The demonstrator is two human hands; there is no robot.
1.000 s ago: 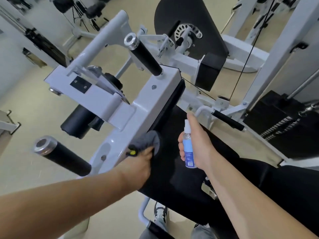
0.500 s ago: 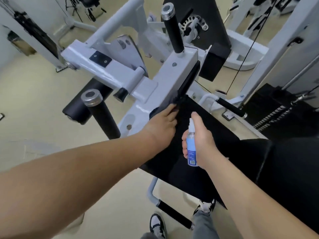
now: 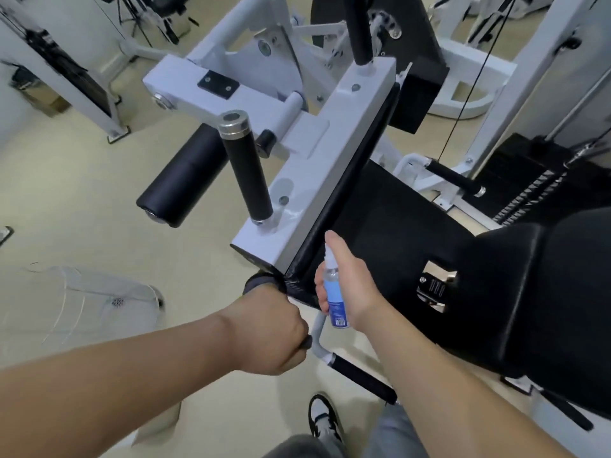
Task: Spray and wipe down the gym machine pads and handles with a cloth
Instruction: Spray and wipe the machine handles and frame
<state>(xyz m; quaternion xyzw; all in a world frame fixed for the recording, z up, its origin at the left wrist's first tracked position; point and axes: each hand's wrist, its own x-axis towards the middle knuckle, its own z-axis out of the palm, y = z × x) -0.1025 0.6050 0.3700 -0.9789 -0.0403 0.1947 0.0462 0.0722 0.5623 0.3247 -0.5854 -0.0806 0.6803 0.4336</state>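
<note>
The black pad (image 3: 373, 219) is the landmark. At its near corner the left hand (image 3: 271, 332) is fisted around a dark cloth (image 3: 261, 282), pressing it to the edge; the cloth could slip off into the white frame (image 3: 317, 153) above the pad. Just right of that corner, the right hand (image 3: 347, 285) grips a spray bottle (image 3: 334, 292); spray could miss the pad.

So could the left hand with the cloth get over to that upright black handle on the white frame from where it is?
Probably yes. The left hand holds the cloth at the pad's near corner, and the upright handle stands above and beyond it with only open air and bare white frame between.
</note>
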